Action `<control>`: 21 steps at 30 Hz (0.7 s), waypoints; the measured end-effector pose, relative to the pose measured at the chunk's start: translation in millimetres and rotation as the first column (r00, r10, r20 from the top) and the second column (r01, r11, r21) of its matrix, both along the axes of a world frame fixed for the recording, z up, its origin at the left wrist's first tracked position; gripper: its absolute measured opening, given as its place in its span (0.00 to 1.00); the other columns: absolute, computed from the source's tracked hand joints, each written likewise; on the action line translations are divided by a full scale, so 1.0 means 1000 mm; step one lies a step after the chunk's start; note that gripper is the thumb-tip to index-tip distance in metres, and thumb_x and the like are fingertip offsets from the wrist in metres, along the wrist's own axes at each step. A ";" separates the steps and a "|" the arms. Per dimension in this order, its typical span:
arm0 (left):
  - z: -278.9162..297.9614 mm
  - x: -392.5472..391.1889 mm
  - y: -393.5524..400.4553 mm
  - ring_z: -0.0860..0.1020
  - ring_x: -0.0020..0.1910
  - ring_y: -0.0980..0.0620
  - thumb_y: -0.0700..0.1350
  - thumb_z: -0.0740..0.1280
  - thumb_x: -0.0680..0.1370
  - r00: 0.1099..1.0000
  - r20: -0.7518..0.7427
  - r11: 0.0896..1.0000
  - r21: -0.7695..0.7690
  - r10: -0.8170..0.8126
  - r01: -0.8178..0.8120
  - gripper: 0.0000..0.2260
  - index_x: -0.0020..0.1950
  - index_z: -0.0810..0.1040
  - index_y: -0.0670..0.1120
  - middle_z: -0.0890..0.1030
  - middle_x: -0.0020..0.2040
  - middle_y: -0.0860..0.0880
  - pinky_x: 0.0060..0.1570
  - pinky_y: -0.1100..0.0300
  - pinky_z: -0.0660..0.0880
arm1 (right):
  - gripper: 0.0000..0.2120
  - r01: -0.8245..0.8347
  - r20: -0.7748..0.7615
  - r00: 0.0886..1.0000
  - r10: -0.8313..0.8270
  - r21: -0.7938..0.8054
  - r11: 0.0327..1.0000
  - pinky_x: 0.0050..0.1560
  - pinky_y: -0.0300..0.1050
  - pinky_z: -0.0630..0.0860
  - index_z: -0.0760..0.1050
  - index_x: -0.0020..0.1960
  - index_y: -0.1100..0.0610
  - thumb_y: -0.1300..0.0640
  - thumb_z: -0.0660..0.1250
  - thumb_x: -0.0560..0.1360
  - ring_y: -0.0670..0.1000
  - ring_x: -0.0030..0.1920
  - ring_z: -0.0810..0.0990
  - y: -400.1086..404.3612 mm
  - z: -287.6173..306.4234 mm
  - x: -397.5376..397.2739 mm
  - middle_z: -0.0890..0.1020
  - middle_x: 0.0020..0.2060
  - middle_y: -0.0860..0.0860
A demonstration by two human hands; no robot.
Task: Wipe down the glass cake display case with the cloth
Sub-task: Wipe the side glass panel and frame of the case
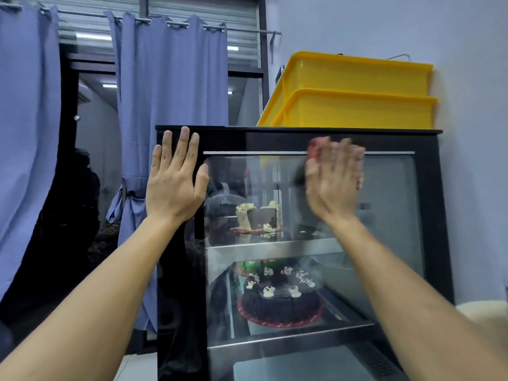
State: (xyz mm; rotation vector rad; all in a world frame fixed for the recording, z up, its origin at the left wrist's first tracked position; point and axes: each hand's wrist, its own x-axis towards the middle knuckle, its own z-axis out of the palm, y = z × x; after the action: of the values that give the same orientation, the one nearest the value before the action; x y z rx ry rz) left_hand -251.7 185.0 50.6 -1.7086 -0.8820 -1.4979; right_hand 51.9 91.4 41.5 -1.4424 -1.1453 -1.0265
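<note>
Pressing cloth (316, 149) to display case (428, 215) — right hand (334, 182).

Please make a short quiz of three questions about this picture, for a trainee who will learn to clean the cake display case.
1. True or false: the left hand lies flat with straight fingers on the black frame of the display case.
2. Which hand presses the red cloth on the glass? A) left B) right C) both
3. Fill the gap: on top of the case stand two stacked ____ crates.

Key:
1. True.
2. B, the right hand; it is blurred, so it seems to be moving, near the top of the glass.
3. Yellow.
</note>
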 end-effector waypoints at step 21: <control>0.001 0.000 0.004 0.43 0.85 0.42 0.55 0.51 0.85 1.000 0.009 1.000 0.024 0.001 -0.001 0.29 0.86 0.52 0.50 0.45 0.86 0.47 0.83 0.50 0.39 | 0.31 -0.062 0.219 0.972 0.079 -0.083 0.995 0.83 0.61 0.39 0.52 0.85 0.50 0.40 0.47 0.85 0.62 0.84 0.42 0.014 -0.059 -0.044 0.43 0.84 0.58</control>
State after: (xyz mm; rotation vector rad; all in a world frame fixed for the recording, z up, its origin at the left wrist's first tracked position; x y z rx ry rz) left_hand -252.1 188.5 51.7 -1.6858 -0.8662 -1.5103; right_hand 8.0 105.8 -17.8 -1.3594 -1.4003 -1.1258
